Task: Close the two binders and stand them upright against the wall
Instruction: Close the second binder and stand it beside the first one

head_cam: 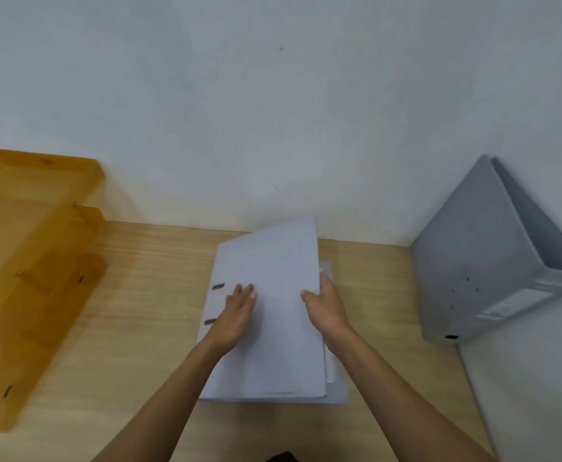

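Note:
A pale lavender binder [273,261] lies flat on the wooden desk [146,295], its spine to the left with two metal slots. Its top cover is nearly down, the far right corner still raised over the paper inside. My left hand [238,311] rests flat on the cover near the spine, fingers spread. My right hand [324,305] grips the cover's right edge, thumb on top. A second grey binder [479,261] stands upright in the right corner, leaning against the wall [273,111] and partly open at the top.
An amber translucent stacked document tray [29,261] fills the desk's left side against the wall. A white side panel [533,361] borders the desk on the right. Bare wood lies between the tray and the lavender binder.

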`<move>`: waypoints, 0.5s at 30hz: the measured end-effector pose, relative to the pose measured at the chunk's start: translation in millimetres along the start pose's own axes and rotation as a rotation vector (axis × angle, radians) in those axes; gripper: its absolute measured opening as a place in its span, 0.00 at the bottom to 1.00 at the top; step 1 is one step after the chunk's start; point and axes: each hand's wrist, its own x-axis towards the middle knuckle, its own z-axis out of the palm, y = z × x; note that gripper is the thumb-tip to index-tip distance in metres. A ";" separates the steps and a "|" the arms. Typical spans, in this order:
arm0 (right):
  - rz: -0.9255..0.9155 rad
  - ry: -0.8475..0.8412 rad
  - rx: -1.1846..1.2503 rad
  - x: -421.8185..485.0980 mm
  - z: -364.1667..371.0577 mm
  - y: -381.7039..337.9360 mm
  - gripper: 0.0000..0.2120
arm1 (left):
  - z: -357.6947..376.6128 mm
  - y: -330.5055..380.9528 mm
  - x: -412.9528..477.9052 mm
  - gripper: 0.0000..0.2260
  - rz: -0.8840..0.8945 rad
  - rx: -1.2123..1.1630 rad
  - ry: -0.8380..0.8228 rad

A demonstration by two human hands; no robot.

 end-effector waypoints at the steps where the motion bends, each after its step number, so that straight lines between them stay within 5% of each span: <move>1: 0.028 0.026 0.013 1.5 -10.1 13.5 0.20 | 3.8 -10.4 4.1 0.29 -0.017 0.064 0.021; 5: 0.155 0.096 0.050 2.8 -40.1 67.2 0.20 | 20.1 -44.9 8.9 0.38 -0.065 0.233 0.219; 9: 0.179 0.169 -0.172 2.4 -43.6 90.4 0.30 | 32.6 -58.0 3.1 0.46 -0.120 0.107 0.313; 12: 0.029 0.030 -0.583 4.7 -33.3 96.1 0.41 | 41.6 -60.7 -1.1 0.49 -0.135 0.160 0.310; 15: -0.069 -0.208 -0.694 8.3 -15.1 98.5 0.38 | 48.3 -59.5 -7.3 0.50 -0.134 0.138 0.303</move>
